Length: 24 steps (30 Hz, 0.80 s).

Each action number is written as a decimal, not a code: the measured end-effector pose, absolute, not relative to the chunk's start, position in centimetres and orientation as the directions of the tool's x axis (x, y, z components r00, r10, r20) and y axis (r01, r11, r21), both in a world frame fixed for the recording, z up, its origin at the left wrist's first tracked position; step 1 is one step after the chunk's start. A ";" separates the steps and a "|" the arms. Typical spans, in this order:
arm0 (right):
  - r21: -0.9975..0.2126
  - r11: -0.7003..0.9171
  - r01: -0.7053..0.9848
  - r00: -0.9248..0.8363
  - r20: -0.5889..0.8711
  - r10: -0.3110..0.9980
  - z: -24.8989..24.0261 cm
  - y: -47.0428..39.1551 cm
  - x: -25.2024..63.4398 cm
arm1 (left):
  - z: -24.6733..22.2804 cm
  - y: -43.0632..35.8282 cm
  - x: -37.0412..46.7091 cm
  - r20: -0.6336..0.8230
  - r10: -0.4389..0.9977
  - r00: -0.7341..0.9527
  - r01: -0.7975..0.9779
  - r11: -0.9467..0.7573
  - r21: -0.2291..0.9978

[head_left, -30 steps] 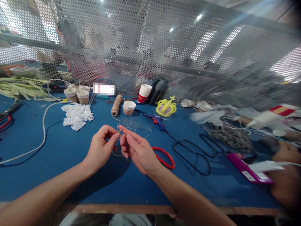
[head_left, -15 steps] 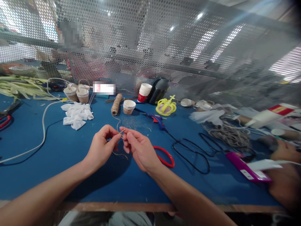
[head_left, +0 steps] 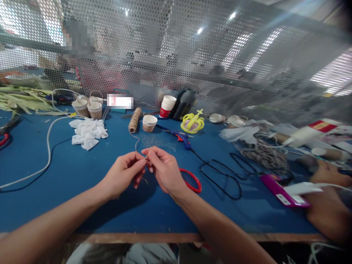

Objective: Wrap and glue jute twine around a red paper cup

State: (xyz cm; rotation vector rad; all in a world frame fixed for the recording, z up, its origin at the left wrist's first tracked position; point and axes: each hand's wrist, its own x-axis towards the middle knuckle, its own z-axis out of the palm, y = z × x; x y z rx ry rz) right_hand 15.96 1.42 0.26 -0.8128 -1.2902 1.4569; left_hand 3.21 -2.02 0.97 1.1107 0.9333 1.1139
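Note:
Over the middle of the blue table my left hand and my right hand meet at the fingertips. Both pinch a thin piece of twine, which runs back to a spool of brown twine. A loose end hangs below my left fingers. Just right of the spool stands a small cup with a white cloth lining. Red handles, likely of scissors, show partly behind my right wrist. A blue glue gun lies beyond my right hand.
White gloves and lined cups with handles sit at left. Behind are paper cups, a black kettle and a yellow crown. Right: a black cord, a purple power strip, grey cord and another person's arm.
My left fingertips have moved closer to my right ones, and less of the twine shows between and below them. The whole view has shifted slightly.

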 end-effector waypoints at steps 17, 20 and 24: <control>-0.923 -0.132 -0.362 -0.393 0.023 0.919 1.1 1.5 16.0 | 0.6 -1.4 2.6 0.026 0.999 0.041 -0.048 -0.024 0.999; -0.912 -0.157 -0.380 -0.401 0.009 0.916 1.2 1.4 16.0 | 0.5 -1.3 2.5 0.038 0.999 0.005 -0.036 -0.038 0.999; -0.881 -0.224 -0.417 -0.432 -0.025 0.902 1.3 1.3 15.9 | 0.4 -1.2 2.5 0.056 0.998 -0.030 -0.038 -0.058 0.998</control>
